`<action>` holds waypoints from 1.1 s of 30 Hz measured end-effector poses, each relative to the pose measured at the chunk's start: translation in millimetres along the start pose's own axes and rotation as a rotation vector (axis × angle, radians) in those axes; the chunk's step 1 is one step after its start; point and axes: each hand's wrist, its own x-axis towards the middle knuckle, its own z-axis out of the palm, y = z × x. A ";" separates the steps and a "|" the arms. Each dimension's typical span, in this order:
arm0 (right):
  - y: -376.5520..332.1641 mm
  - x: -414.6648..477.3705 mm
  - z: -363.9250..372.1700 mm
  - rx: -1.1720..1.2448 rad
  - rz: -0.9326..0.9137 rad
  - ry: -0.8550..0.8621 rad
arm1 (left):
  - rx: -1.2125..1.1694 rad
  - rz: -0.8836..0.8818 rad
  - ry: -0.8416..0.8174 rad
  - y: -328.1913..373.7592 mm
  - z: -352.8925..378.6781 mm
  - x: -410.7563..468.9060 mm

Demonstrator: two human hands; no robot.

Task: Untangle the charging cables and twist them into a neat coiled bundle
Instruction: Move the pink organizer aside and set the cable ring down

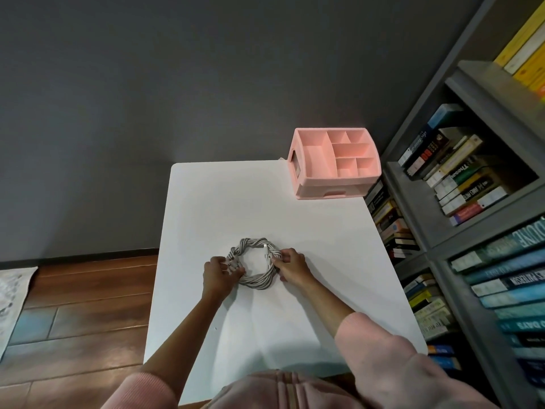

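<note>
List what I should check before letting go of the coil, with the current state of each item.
1. Cables wound into one ring: ok. The cable bundle forms a twisted closed loop.
2. Bundle resting on the table: ok, it appears to lie flat.
3. Grip of the left hand: ok, fingers curled on the ring's left side.
4. Grip of the right hand: ok, pinching the ring's right side.
5. Ends tucked in: cannot tell. A white connector shows along the far right strands.
6. Clearance from the pink organizer: ok, it stands apart at the far right corner.
</note>
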 end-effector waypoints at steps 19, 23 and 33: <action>-23.4 60.1 -130.2 0.593 0.163 0.177 | 0.221 0.665 0.037 151.2 55.1 63.5; -34.8 98.5 -156.3 0.668 0.127 0.161 | 0.173 0.590 0.011 204.5 96.3 83.4; -38.7 172.8 -170.5 0.806 0.124 -0.094 | 0.301 0.363 -0.072 255.2 148.6 129.4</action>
